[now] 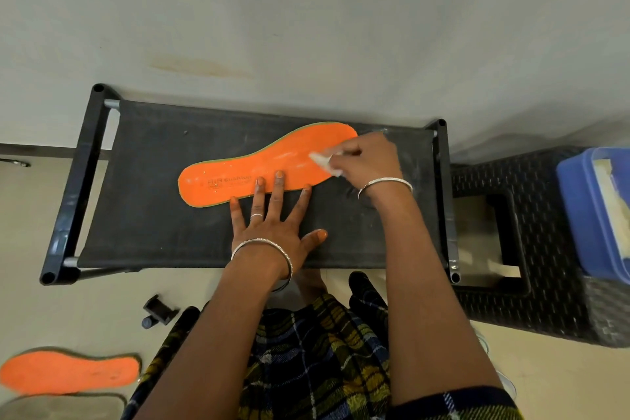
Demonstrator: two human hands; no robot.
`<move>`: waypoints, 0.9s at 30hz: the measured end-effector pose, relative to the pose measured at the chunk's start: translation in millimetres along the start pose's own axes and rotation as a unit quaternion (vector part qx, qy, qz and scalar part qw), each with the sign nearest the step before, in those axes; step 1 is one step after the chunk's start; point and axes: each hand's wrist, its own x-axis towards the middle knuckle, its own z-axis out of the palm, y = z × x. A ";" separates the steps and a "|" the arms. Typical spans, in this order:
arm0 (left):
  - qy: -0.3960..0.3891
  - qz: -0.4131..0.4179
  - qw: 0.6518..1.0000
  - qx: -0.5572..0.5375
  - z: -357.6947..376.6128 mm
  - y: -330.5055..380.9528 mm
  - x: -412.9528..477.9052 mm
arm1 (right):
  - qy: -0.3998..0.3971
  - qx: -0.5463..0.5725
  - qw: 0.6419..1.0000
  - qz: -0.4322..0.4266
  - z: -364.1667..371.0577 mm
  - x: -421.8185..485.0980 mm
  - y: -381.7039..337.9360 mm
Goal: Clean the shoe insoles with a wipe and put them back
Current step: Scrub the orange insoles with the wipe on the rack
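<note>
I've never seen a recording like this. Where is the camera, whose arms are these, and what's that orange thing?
No machine here: a person wears a camera on the head, so you look down along their two arms. On a black fabric-topped stand lies an orange insole. The left hand lies flat, its straight fingers pressing the insole's near edge. The right hand pinches a white wipe against the insole's wide end. A second orange insole lies on the floor at lower left; a blue tub sits on a dark woven stool at right.
</note>
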 end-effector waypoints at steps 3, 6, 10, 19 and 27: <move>-0.001 0.001 1.000 0.001 -0.5 -0.2 -0.1 | 0.168 -0.006 0.986 -0.019 -6.9 6.5 9.2; -0.004 0.003 1.000 0.006 -1.1 -0.7 0.5 | 0.054 -0.087 0.995 -0.006 -3.5 2.9 13.1; -0.007 0.003 1.000 0.020 -0.2 -3.2 2.1 | -0.121 -0.126 0.985 0.008 8.9 -1.6 7.2; -0.005 0.010 1.000 0.027 -1.9 -6.6 -1.3 | 0.091 -0.155 0.984 -0.003 -3.5 8.3 21.3; -0.006 0.001 1.000 0.028 -4.1 -14.4 -4.6 | -0.104 -0.103 0.989 -0.034 8.8 -0.6 5.1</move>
